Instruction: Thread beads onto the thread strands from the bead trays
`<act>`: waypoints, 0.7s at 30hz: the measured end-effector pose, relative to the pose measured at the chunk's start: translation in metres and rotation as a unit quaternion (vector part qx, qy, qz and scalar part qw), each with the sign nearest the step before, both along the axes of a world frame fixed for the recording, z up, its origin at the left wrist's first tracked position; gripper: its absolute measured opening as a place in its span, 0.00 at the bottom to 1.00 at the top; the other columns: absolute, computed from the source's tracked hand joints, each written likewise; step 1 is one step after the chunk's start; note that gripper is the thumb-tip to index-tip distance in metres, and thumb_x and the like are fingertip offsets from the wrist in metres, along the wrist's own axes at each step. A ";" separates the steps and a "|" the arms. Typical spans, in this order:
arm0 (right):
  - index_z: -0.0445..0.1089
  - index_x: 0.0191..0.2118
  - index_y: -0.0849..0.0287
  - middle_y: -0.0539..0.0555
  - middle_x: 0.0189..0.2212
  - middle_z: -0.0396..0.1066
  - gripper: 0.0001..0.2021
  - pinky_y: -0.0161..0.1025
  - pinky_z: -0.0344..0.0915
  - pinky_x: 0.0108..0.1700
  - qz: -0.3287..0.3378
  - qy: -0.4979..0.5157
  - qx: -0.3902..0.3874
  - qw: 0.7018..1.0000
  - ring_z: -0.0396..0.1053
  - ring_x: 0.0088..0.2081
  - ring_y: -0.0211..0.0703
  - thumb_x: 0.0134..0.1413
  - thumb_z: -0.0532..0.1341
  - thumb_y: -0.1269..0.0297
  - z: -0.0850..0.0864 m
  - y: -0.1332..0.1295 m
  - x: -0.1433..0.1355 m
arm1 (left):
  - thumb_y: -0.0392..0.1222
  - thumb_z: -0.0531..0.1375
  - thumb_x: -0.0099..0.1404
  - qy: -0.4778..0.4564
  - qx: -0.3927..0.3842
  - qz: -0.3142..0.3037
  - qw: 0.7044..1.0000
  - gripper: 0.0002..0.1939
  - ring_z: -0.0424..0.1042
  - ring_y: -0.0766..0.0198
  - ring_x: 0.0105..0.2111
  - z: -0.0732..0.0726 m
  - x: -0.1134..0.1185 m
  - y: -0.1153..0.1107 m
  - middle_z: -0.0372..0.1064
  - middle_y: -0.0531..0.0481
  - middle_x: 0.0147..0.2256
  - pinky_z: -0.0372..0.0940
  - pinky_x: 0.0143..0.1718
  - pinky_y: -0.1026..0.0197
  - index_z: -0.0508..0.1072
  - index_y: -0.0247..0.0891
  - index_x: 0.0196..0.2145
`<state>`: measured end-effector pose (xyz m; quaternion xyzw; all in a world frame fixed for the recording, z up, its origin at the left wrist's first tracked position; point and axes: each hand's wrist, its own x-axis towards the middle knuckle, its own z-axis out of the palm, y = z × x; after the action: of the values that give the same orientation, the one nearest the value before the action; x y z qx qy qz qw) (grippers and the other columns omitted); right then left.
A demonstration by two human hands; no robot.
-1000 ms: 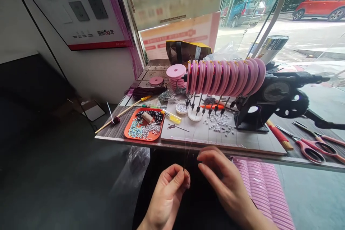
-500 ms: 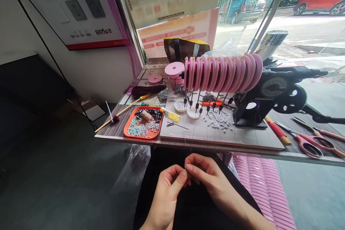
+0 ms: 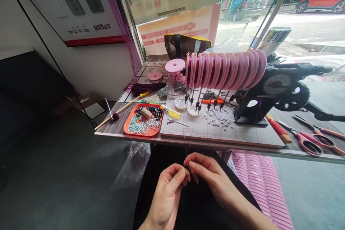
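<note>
Over my lap, just in front of the table edge, my left hand [image 3: 169, 187] and my right hand [image 3: 206, 172] meet with their fingertips pinched close together. Fine threads [image 3: 186, 147] run down from the table side into the fingers of both hands. What lies between the fingertips, apart from thread, is too small to make out. Beyond the hands stands a black metal winder [image 3: 253, 104] carrying a row of pink discs [image 3: 225, 70], with several small black weights [image 3: 198, 108] hanging beneath.
An orange tray [image 3: 126, 129] holds beads and a cork-like piece. White beads [image 3: 219, 118] lie loose on the board [image 3: 242, 138], near a small white dish [image 3: 181, 104]. Pink scissors [image 3: 309, 143] and a red-handled tool [image 3: 280, 131] lie right. A thin stick [image 3: 121, 115] crosses the table's left corner.
My right hand's index and thumb have shifted slightly apart from the left fingertips. The threads now slant a little differently. The whole view has tilted slightly.
</note>
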<state>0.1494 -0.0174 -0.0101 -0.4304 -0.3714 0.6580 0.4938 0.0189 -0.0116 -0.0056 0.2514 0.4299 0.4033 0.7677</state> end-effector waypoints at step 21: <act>0.65 0.28 0.62 0.48 0.20 0.60 0.14 0.33 0.51 0.28 0.017 0.044 -0.003 0.999 0.56 0.24 0.35 0.49 0.62 0.54 -0.007 0.000 -0.007 | 0.40 0.62 0.56 0.056 0.047 -0.027 0.997 0.07 0.62 0.67 0.29 -0.002 -0.006 -0.003 0.67 0.53 0.23 0.58 0.36 0.64 0.73 0.35 0.23</act>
<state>0.1424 -0.0172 -0.0168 -0.3957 -0.3545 0.6857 0.4975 0.0133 -0.0142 -0.0076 0.3207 0.4458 0.3878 0.7403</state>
